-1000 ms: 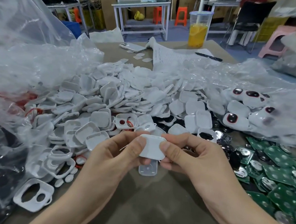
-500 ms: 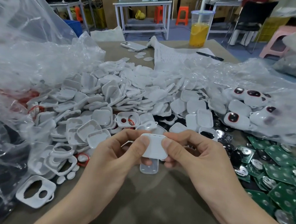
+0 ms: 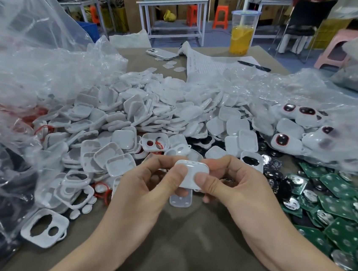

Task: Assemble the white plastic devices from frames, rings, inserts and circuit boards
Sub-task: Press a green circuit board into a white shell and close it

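A loose white frame (image 3: pixel 40 241) lies at lower left below heaped white shells (image 3: pixel 132 112). At centre, the left hand (image 3: pixel 143 193) and right hand (image 3: pixel 239 185) pinch one white device (image 3: pixel 189 175) between thumbs and curled fingers. Green circuit boards (image 3: pixel 340 207) spread across the lower right.

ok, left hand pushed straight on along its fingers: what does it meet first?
The white rounded plastic device that the left hand pinches. Just past it, probably the right hand gripping the other side. Depth is unclear.
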{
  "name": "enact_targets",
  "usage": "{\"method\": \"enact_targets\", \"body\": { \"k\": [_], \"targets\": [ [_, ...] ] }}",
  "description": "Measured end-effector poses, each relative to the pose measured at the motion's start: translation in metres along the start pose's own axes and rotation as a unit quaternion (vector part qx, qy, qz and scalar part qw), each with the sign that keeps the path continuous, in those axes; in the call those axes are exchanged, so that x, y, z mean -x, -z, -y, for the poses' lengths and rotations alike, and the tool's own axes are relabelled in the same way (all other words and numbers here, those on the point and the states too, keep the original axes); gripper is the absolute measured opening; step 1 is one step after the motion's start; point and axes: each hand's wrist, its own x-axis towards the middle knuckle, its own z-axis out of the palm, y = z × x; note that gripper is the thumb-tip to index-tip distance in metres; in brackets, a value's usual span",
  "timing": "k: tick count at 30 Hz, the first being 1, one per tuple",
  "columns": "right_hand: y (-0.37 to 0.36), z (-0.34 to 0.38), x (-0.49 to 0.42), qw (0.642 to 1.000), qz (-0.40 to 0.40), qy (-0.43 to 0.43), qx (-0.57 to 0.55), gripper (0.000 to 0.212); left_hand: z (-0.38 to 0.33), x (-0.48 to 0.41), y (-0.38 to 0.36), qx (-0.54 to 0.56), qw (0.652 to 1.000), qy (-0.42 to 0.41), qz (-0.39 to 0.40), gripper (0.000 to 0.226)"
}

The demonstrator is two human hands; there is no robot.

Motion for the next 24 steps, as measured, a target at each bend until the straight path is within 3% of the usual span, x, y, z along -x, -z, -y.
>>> {"method": "enact_targets", "body": {
  "k": [10, 19, 24],
  "targets": [
    [-0.0028, 0.0061, 0.0027, 0.998, -0.025, 0.051, 0.039, 0.016, -0.0065, -0.0006, 0.0045, -0.021, 0.999, -0.031, 0.023, 0.013],
    [0.001, 0.007, 0.0035, 0.999, -0.006, 0.029, 0.032, 0.011, -0.0087, -0.0007, 0.0056, -0.005, 0.999, 0.016, 0.034, 0.025],
    [0.0005, 0.0057, 0.0026, 0.999, -0.01, 0.015, 0.038, 0.011, -0.0094, -0.0015, 0.0057, -0.033, 0.999, 0.01, 0.017, 0.018]
  ]
}}
